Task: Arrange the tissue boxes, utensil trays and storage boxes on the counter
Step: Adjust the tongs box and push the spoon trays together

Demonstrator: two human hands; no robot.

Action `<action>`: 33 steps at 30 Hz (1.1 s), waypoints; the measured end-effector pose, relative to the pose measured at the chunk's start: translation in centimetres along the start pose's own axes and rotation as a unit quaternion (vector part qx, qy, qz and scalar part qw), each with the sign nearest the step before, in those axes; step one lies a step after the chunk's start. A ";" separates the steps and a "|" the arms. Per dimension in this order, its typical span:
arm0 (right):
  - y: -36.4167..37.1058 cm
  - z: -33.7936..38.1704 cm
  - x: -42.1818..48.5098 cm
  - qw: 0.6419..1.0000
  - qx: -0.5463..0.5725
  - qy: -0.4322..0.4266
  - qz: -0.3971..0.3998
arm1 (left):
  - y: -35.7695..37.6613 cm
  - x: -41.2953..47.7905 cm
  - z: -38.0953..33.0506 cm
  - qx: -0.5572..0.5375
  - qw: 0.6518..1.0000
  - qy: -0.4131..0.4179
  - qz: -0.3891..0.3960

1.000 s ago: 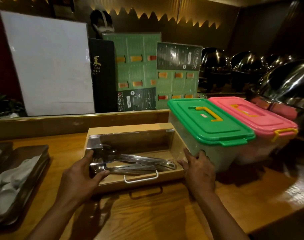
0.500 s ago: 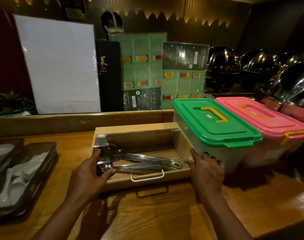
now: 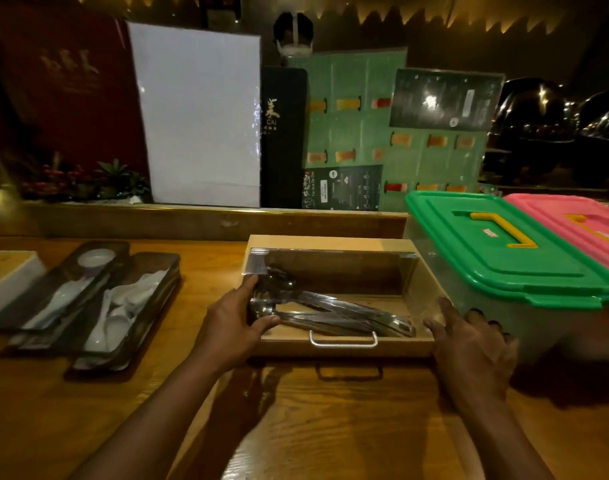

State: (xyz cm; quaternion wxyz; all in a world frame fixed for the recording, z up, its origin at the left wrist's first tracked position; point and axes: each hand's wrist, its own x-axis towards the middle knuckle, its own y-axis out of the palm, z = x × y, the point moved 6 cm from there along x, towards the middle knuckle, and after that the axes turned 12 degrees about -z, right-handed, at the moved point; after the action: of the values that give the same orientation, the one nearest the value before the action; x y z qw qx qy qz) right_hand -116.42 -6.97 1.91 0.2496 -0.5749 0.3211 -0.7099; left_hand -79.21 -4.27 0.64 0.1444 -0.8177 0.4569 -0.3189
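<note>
Between the hands: wooden tray [image 3: 334, 243], at 12 o'clock on the counter [image 3: 331, 427], long side running 9 to 3.
Left hand [image 3: 227, 327]: grips the tray's 9 o'clock end, thumb hooked over the front.
Right hand [image 3: 469, 344]: fingers loose, pressing the 3 o'clock end (right beside the green box [image 3: 504, 265]).
Nearer hand: both touch it.

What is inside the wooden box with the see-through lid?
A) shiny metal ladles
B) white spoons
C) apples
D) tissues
A: long shiny metal ladles lie in the wooden box; the white spoons are in the dark trays off to its left.
</note>
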 end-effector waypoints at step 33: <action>-1.0 43.0 -19.6 0.924 0.202 -0.162 0.282 | -14.9 10.1 19.5 0.165 0.971 0.108 0.133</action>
State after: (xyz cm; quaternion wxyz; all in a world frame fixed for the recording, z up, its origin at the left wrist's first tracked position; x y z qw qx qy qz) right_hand -70.19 0.63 -4.48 0.5988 -0.5051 0.2753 -0.5572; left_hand -52.92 -5.79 -2.30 0.2681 -0.6752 0.5158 -0.4540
